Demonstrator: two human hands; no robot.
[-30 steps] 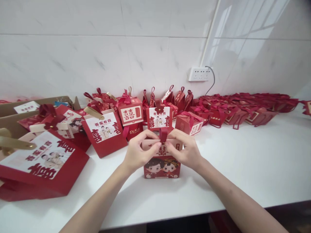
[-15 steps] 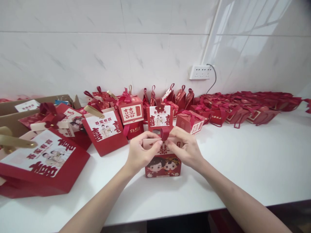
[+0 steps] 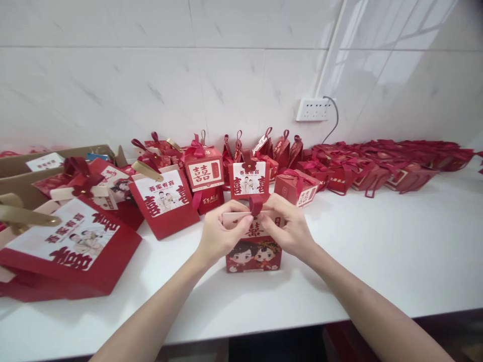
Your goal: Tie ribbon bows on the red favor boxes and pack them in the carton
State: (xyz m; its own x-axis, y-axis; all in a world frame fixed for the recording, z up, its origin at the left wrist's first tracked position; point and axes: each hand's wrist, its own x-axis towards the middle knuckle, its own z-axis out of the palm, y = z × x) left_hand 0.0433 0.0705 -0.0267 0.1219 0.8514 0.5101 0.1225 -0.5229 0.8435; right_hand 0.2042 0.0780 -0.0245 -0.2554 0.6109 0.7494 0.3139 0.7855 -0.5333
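Observation:
A small red and pink gift box [image 3: 253, 254] with a cartoon couple on its front stands upright on the white counter [image 3: 377, 261]. My left hand [image 3: 219, 234] pinches the top flap on the left side. My right hand [image 3: 289, 229] grips the top on the right, fingers curled. Between the two thumbs a short red ribbon loop [image 3: 255, 204] sticks up from the box top. Both hands are closed on the box top.
Large red gift bags [image 3: 71, 246] with gold handles lie at the left. More red boxes [image 3: 248, 180] and ribbon-tied pouches line the tiled wall, with a long row of flat red bags [image 3: 388, 168] at the right. A wall socket [image 3: 315, 109] hangs above.
The hands and box have barely shifted. The fingers have worked slightly at the ribbon loop, and the view has drifted a little.

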